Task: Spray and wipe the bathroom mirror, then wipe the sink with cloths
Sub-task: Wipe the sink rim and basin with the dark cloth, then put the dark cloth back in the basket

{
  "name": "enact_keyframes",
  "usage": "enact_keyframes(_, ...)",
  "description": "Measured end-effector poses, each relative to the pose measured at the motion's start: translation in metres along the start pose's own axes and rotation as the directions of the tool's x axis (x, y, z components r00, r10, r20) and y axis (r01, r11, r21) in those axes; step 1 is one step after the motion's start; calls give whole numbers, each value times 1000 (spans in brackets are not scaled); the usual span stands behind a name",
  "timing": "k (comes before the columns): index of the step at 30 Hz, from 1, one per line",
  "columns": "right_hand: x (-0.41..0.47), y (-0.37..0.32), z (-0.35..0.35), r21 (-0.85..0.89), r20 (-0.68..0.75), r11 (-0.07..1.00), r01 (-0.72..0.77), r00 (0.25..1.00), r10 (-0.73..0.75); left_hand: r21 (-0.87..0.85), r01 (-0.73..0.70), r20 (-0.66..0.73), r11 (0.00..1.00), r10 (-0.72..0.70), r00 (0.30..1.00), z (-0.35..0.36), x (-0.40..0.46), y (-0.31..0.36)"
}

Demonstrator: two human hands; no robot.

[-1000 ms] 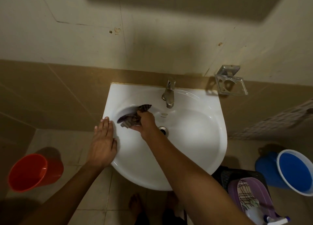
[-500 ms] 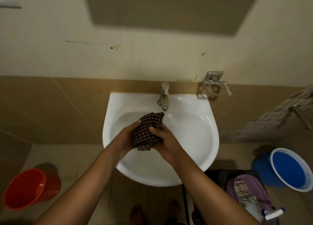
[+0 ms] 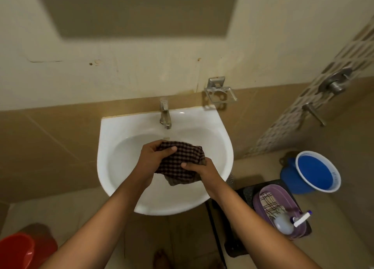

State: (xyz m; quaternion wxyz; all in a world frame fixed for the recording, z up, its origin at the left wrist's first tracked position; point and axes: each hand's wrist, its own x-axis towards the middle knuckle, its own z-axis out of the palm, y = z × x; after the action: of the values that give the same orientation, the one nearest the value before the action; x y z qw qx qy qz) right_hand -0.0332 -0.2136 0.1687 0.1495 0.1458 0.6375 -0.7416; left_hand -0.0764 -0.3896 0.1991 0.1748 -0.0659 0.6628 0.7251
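A white wall-hung sink [image 3: 113, 147] with a metal tap [image 3: 165, 114] sits below me. Above its bowl I hold a dark checked cloth [image 3: 182, 161] bunched between both hands. My left hand [image 3: 150, 159] grips its upper left part, thumb on top. My right hand [image 3: 204, 171] grips its lower right edge. A corner of the cloth hangs down below my hands. A purple basin [image 3: 283, 193] to the right holds a second checked cloth [image 3: 268, 203] and a spray bottle [image 3: 287, 224]. The mirror's lower edge just shows at the top.
A metal holder [image 3: 219, 91] is fixed to the wall right of the tap. A blue bucket [image 3: 316, 171] stands on the floor at right, a red bucket [image 3: 18, 250] at lower left. Shower taps [image 3: 334, 82] stick out of the right wall. My feet show below the sink.
My left hand left the sink rim and joined my right hand on the cloth, lifting it out of the bowl. My view has tilted upward, so the sink sits lower in frame.
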Motion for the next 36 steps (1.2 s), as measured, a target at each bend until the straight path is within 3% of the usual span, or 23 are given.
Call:
enact_keyframes(5, -19, -5, -41, 196, -98, 979, 58, 994, -39, -61, 137, 257, 989, -117, 959, 38, 0, 1)
enact_keyframes(8, -33, -6, -76, 260, -182, 961, 95, 982, -48, 23, 192, 355, 981, -187, 916, 78, -3, -8)
enact_keyframes(13, -67, -3, -143, 295, -250, 948, 122, 967, -47, 163, 107, 313, 981, -154, 937, 153, -7, -13)
enact_keyframes(20, -110, -5, -241, 291, -283, 948, 127, 958, -41, 184, -35, 380, 982, -39, 924, 248, -18, -17)
enact_keyframes(24, -121, -7, -276, 289, -363, 935, 204, 927, -90, 168, -80, 424, 983, 1, 906, 291, -25, -13)
enact_keyframes(26, -123, -11, -289, 250, -407, 936, 249, 904, -132, 115, -47, 429, 992, -6, 903, 306, -24, -13)
enact_keyframes(30, -125, -23, -307, 108, -357, 914, 391, 873, -331, -88, 194, 545, 977, -116, 830, 319, -9, -12)
enact_keyframes(32, -122, -27, -311, 22, -360, 904, 427, 847, -391, 32, 220, 597, 975, -195, 778, 325, 4, -13)
enact_keyframes(36, -110, -28, -318, -65, -375, 894, 444, 819, -434, 422, -35, 691, 906, -296, 660, 342, 30, -8)
